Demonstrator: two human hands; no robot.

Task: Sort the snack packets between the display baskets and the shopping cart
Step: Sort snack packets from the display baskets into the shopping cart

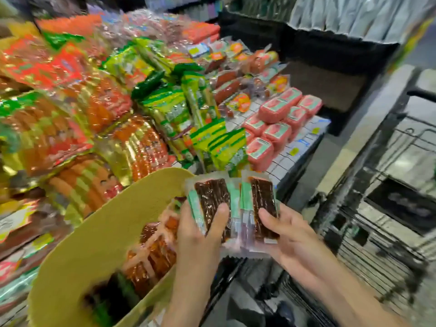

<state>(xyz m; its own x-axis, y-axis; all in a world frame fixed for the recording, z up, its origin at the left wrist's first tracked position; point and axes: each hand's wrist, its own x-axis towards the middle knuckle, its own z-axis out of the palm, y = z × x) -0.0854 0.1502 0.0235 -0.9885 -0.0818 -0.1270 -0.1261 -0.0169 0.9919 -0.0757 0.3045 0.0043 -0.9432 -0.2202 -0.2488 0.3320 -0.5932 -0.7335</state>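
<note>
Packed store shelf [292, 152], wire cart [389, 232] alongside

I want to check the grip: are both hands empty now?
No, the left hand and the right hand each hold snack packets with dark brown contents.

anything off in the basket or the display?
Nothing damaged or spilled. The green-yellow packets lie jumbled, tilted all ways. Both hands hold green-edged packets above the yellow basket.
</note>
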